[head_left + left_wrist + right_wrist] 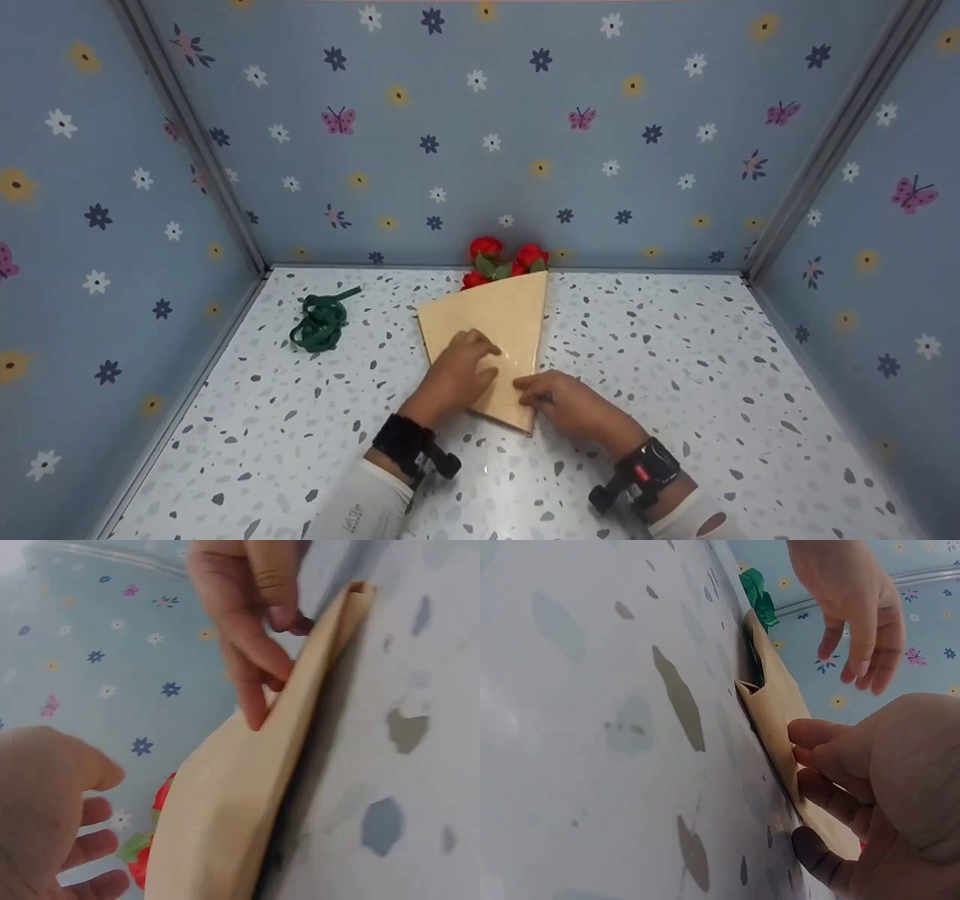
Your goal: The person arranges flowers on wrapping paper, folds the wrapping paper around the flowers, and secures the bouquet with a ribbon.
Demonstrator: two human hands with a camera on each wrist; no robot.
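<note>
A tan paper wrap (491, 311), folded into a cone-like sheet, lies at the middle of the table. Red artificial roses (531, 255) with green leaves stick out of its wide far end; their stems are hidden inside. My left hand (448, 382) is over the left part of the wrap, and in the right wrist view its fingers hang loosely above the paper, holding nothing. Low on the wrap's right edge, my right hand (566, 405) touches the paper with its fingertips (810, 733). The narrow near end shows folded layers in the left wrist view.
A tangled dark green ribbon (321, 322) lies on the left side of the speckled white table (660, 337). Blue flower-print panels (510, 142) stand at the back and both sides, close behind the roses.
</note>
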